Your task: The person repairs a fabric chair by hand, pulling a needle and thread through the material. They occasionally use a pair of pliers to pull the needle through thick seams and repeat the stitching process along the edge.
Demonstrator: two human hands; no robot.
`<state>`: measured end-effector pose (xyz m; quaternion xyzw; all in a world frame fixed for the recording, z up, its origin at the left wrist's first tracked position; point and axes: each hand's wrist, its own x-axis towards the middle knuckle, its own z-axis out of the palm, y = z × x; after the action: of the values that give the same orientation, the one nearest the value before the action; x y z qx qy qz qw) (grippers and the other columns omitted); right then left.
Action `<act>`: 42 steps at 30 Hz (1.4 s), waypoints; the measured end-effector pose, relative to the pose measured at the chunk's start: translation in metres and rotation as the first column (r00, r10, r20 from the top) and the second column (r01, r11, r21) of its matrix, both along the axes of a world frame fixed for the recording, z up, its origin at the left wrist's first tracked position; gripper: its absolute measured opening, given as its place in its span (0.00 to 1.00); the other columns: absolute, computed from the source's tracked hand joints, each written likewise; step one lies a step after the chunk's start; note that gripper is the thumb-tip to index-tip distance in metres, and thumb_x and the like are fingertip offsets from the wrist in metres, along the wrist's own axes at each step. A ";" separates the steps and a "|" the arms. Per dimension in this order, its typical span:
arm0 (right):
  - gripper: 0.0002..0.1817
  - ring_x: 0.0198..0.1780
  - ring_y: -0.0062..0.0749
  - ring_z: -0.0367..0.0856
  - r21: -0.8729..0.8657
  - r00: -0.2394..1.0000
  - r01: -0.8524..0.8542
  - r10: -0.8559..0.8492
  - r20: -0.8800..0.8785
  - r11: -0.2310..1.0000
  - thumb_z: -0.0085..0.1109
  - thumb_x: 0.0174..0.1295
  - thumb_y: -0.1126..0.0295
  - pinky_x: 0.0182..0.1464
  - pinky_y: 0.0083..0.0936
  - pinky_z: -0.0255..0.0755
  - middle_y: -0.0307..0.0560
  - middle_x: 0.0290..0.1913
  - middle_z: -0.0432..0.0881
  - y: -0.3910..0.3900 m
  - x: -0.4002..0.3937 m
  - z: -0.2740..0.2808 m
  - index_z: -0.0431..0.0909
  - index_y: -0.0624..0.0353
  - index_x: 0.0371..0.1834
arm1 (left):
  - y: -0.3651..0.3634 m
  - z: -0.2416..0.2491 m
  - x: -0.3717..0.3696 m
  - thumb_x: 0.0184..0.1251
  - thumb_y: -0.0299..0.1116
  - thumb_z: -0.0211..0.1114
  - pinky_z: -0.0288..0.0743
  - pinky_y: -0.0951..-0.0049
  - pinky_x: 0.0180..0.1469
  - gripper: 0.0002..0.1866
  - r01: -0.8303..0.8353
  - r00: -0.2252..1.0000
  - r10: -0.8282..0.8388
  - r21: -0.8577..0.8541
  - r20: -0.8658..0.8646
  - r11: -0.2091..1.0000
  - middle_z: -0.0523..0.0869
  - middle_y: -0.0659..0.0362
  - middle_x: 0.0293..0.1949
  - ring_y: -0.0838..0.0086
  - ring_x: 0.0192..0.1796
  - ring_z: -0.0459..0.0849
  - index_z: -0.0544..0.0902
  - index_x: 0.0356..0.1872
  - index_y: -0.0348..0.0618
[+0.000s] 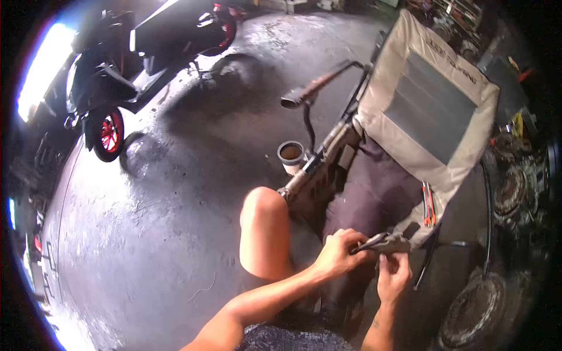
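Observation:
Both my hands hold a small, flat, dark-grey piece (393,242) over the near edge of the chair; its exact kind is not clear. My left hand (341,253) grips its left end, fingers curled round it. From below and to the right, my right hand (394,277) pinches it between thumb and fingers. Just beyond them, a red-handled tool (429,206) lies on the beige folding chair (404,149). Dark purple cloth (374,187) is spread across the chair, left of that tool.
A cup (291,157) with brownish contents sits beside the chair frame, below a brown armrest (310,88). At the upper left stands a dark scooter with a red-rimmed wheel (109,133). Round metal parts (473,310) lie at the right. My bare knee (266,231) is left of my hands.

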<state>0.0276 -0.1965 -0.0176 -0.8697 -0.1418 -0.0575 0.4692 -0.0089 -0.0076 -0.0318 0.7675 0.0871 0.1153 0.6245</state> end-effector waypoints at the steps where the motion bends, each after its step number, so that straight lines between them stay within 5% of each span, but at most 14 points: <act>1: 0.11 0.31 0.20 0.78 -0.034 1.000 0.012 -0.012 0.001 0.999 0.67 0.66 0.67 0.35 0.23 0.73 0.38 0.27 0.80 -0.002 0.001 -0.002 0.79 0.64 0.37 | -0.003 0.000 0.000 0.56 0.37 0.76 0.78 0.62 0.43 0.17 0.013 1.000 -0.013 -0.003 -0.016 1.000 0.86 0.51 0.36 0.60 0.38 0.84 0.87 0.43 0.38; 2: 0.12 0.27 0.29 0.80 -0.101 0.999 0.022 -0.026 -0.039 0.995 0.69 0.65 0.65 0.36 0.30 0.76 0.42 0.26 0.83 -0.001 0.001 0.001 0.84 0.65 0.42 | -0.005 0.000 -0.002 0.54 0.36 0.76 0.79 0.61 0.44 0.18 -0.038 0.998 0.035 0.058 0.049 0.998 0.86 0.51 0.37 0.60 0.39 0.84 0.86 0.44 0.38; 4: 0.15 0.26 0.26 0.81 0.023 0.767 0.186 -0.130 -0.628 0.982 0.68 0.67 0.60 0.29 0.28 0.75 0.41 0.28 0.86 0.005 -0.006 0.019 0.86 0.64 0.41 | -0.008 -0.005 -0.004 0.53 0.33 0.77 0.80 0.62 0.45 0.17 -0.077 0.997 0.077 0.089 0.000 0.993 0.87 0.48 0.38 0.59 0.41 0.85 0.87 0.44 0.38; 7: 0.16 0.25 0.18 0.79 0.362 0.576 0.346 0.109 -0.810 0.865 0.72 0.64 0.57 0.18 0.17 0.69 0.38 0.29 0.83 -0.007 -0.009 -0.014 0.84 0.59 0.44 | -0.008 0.000 -0.007 0.55 0.34 0.76 0.79 0.63 0.48 0.16 -0.032 0.999 0.033 0.033 -0.017 0.999 0.87 0.50 0.38 0.60 0.43 0.84 0.88 0.43 0.37; 8: 0.17 0.26 0.18 0.78 0.421 0.631 0.353 0.120 -0.766 0.835 0.72 0.64 0.57 0.18 0.15 0.68 0.39 0.32 0.83 -0.001 -0.012 -0.012 0.83 0.58 0.46 | -0.008 0.002 -0.007 0.55 0.33 0.76 0.78 0.64 0.48 0.16 -0.005 0.998 0.006 0.019 -0.064 1.000 0.87 0.51 0.38 0.61 0.43 0.83 0.88 0.43 0.37; 9: 0.15 0.17 0.17 0.70 0.428 0.662 0.357 0.099 -0.743 0.830 0.66 0.69 0.59 0.16 0.16 0.58 0.40 0.25 0.79 0.005 -0.013 -0.008 0.84 0.61 0.39 | -0.008 0.006 -0.007 0.55 0.33 0.75 0.77 0.65 0.49 0.15 0.011 0.995 -0.009 0.015 -0.103 1.000 0.87 0.52 0.38 0.62 0.43 0.82 0.88 0.43 0.38; 11: 0.14 0.17 0.17 0.69 0.522 0.690 0.333 0.175 -0.703 0.785 0.66 0.69 0.59 0.17 0.15 0.57 0.40 0.26 0.79 0.006 -0.015 -0.016 0.84 0.61 0.40 | -0.008 0.013 -0.007 0.55 0.31 0.74 0.75 0.66 0.49 0.14 0.033 0.989 -0.034 -0.008 -0.142 0.999 0.86 0.52 0.37 0.63 0.42 0.81 0.88 0.43 0.38; 17: 0.14 0.17 0.17 0.70 0.460 0.677 0.365 0.108 -0.728 0.810 0.65 0.70 0.59 0.17 0.16 0.57 0.39 0.25 0.80 0.009 -0.018 -0.015 0.84 0.62 0.40 | -0.010 0.012 -0.004 0.55 0.31 0.74 0.73 0.67 0.52 0.14 0.044 0.989 -0.034 0.070 -0.145 0.997 0.86 0.54 0.36 0.64 0.43 0.80 0.89 0.42 0.38; 23: 0.14 0.16 0.17 0.69 0.547 0.613 0.376 0.242 -0.752 0.748 0.63 0.71 0.59 0.17 0.17 0.59 0.39 0.25 0.80 0.003 -0.017 -0.004 0.85 0.62 0.40 | -0.009 0.016 -0.008 0.53 0.31 0.74 0.72 0.66 0.53 0.14 0.070 0.990 -0.061 0.070 -0.129 0.995 0.85 0.55 0.38 0.65 0.44 0.80 0.88 0.42 0.38; 30: 0.11 0.20 0.17 0.72 0.577 0.654 0.397 0.221 -0.724 0.714 0.66 0.69 0.63 0.19 0.15 0.61 0.38 0.28 0.81 0.001 -0.023 -0.027 0.84 0.58 0.45 | -0.012 0.008 -0.014 0.50 0.30 0.74 0.69 0.71 0.53 0.14 0.076 0.995 -0.068 0.107 -0.077 0.991 0.76 0.58 0.36 0.69 0.43 0.75 0.85 0.38 0.34; 36: 0.13 0.20 0.19 0.73 0.508 0.702 0.375 0.120 -0.702 0.775 0.69 0.64 0.67 0.20 0.19 0.66 0.37 0.28 0.81 0.008 -0.025 -0.034 0.82 0.58 0.49 | -0.019 0.000 -0.015 0.47 0.28 0.72 0.73 0.66 0.54 0.12 -0.002 0.993 0.016 0.121 -0.116 0.993 0.80 0.55 0.38 0.63 0.48 0.78 0.86 0.36 0.37; 42: 0.08 0.20 0.18 0.73 0.519 0.733 0.310 0.148 -0.664 0.796 0.66 0.69 0.67 0.20 0.18 0.64 0.37 0.28 0.81 0.008 -0.028 -0.031 0.83 0.58 0.46 | -0.019 0.000 -0.019 0.49 0.27 0.72 0.72 0.72 0.54 0.13 0.001 0.999 0.007 0.187 -0.041 0.982 0.77 0.57 0.38 0.68 0.45 0.78 0.81 0.36 0.34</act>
<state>-0.0006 -0.1883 -0.0482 -0.6409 0.1045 0.1986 0.7341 -0.0276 -0.0264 -0.0319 0.8250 0.0900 0.1078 0.5475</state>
